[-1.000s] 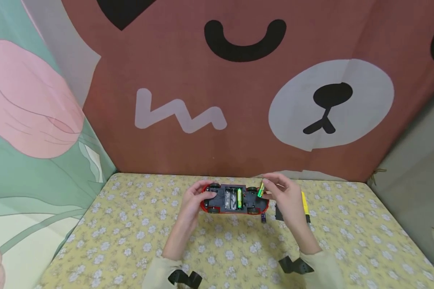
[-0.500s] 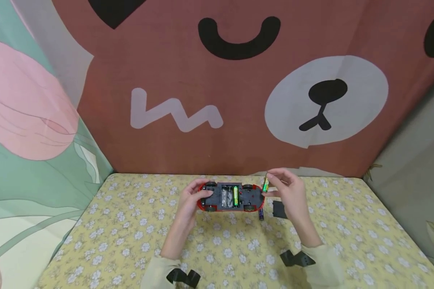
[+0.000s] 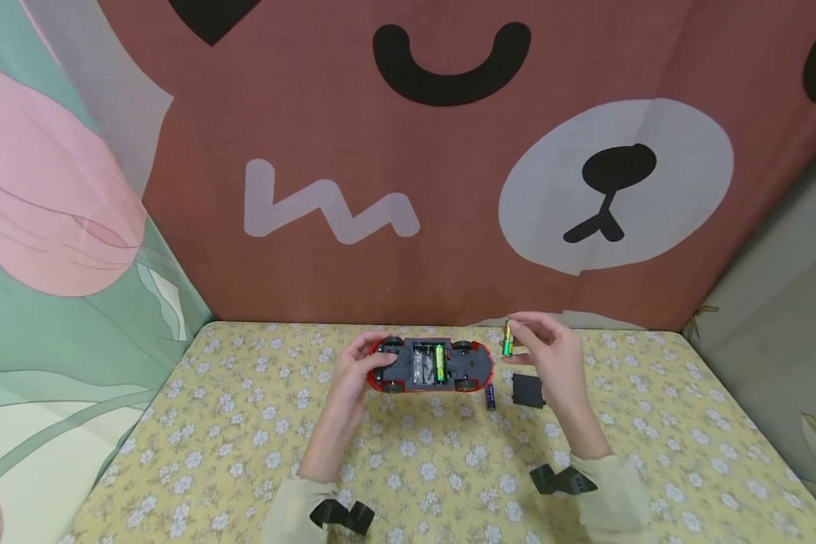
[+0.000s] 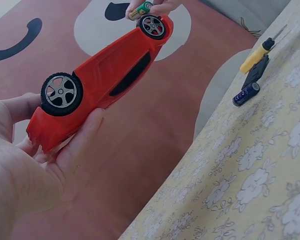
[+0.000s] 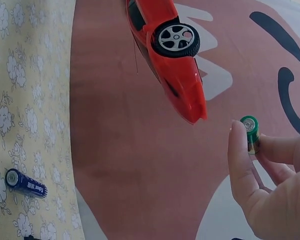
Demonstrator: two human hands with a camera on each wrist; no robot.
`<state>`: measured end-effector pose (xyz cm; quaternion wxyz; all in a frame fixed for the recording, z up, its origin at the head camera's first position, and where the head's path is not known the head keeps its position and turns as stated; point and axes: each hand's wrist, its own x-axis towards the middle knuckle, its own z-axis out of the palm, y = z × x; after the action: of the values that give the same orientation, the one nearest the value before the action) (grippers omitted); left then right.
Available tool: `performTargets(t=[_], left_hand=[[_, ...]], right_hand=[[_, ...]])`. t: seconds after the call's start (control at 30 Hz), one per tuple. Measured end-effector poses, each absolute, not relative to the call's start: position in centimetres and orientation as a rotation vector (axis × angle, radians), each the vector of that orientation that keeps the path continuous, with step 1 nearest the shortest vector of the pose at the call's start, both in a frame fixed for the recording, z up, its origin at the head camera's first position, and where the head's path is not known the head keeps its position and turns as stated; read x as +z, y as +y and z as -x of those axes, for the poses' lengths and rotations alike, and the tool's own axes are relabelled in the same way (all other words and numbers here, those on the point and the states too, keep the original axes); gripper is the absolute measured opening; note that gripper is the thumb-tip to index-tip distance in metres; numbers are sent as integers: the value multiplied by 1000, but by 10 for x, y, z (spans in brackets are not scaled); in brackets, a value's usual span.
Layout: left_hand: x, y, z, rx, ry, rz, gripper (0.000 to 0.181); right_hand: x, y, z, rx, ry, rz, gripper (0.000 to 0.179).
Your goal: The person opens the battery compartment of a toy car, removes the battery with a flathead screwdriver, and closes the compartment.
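My left hand (image 3: 356,370) grips one end of a red toy car (image 4: 105,75), turned wheels up above the table. In its underside the battery compartment (image 3: 421,364) lies uncovered, with one green battery (image 3: 439,363) in its right-hand slot. My right hand (image 3: 554,359) pinches another green battery (image 5: 253,142) between thumb and fingertips, just off the car's right end. Below that end a dark blue battery (image 5: 26,183) lies on the table. Beside it is a dark square cover (image 3: 528,391), partly overlapped by my right hand in the head view.
A yellow-handled screwdriver (image 4: 257,55) lies by the cover on the table, which has a yellow flowered cloth (image 3: 245,453). Behind the table hangs a brown cloth (image 3: 462,287) with a printed bear face.
My right hand has drawn the green battery slightly up and right, away from the car's end. The car has shifted a little left in the head view, still held by my left hand.
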<state>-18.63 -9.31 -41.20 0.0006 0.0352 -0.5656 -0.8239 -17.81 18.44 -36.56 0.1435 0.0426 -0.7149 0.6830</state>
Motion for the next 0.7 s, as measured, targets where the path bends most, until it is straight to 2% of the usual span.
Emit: performTargets(t=[0.7], left_hand=[[-413,-93,186,-2589,-1773,-94,36]], right_hand=[[-373,190,185,1961,-2100,-20,21]])
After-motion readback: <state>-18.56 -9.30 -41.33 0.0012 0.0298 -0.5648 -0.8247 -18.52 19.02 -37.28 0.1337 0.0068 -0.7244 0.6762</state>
